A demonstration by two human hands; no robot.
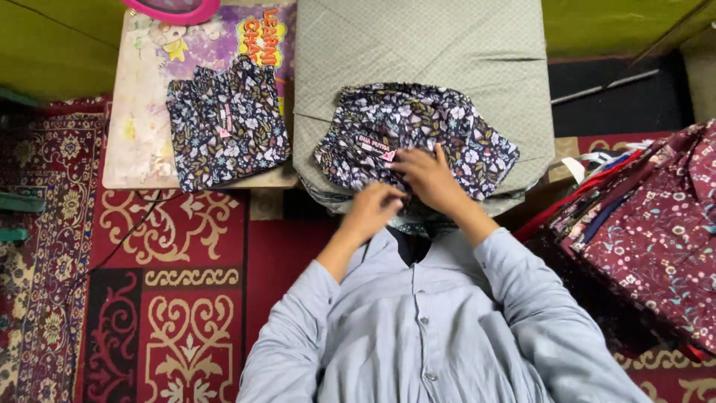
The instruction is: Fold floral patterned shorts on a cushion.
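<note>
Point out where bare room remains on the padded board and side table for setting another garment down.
The padded board is bare across its far half, beyond the dark floral garment under the left hand and right hand. The side table is bare only left of the folded floral garment. The near board edge is crowded.

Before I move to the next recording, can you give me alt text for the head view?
Seen from above, a person's left hand and right hand press on a dark floral garment lying on a grey padded board. A second folded floral garment lies on a colourful board to the left, and a pile of maroon floral fabric sits to the right, above a red patterned carpet.
</note>
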